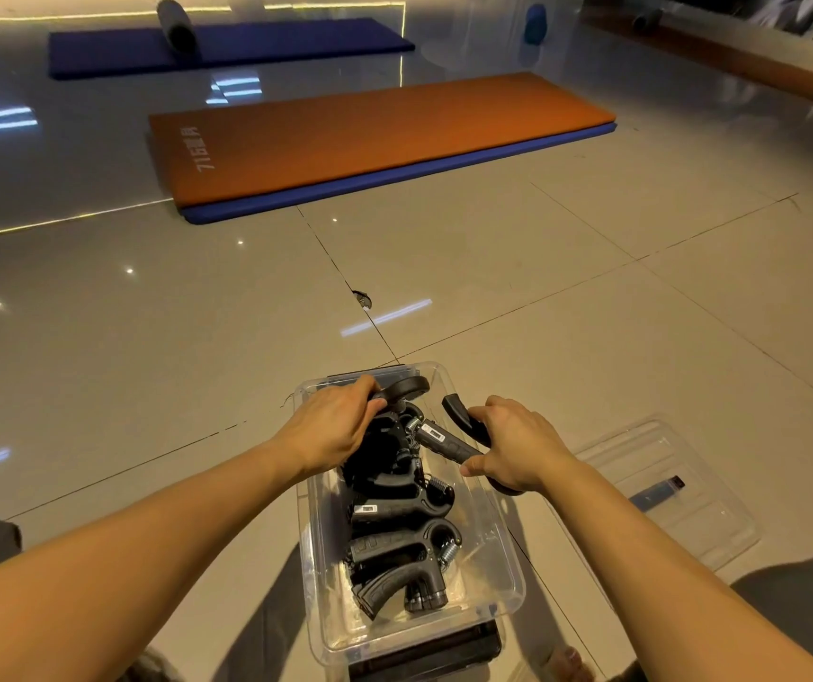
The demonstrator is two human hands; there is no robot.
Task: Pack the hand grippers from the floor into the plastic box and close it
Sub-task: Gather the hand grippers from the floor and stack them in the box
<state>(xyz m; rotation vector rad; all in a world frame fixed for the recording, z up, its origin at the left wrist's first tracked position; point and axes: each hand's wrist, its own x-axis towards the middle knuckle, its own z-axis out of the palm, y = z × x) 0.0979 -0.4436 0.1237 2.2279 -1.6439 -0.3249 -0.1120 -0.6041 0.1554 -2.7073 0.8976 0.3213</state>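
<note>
A clear plastic box stands on the tiled floor between my knees, with several black hand grippers piled inside. My left hand is over the box's far end, fingers closed on a black hand gripper at the rim. My right hand holds another black hand gripper by its handles, above the box's right wall. The clear lid lies flat on the floor to the right of the box.
A small blue object lies under or on the lid. An orange mat on a blue mat lies ahead on the floor; a second blue mat with a grey roller is farther back. My knees flank the box.
</note>
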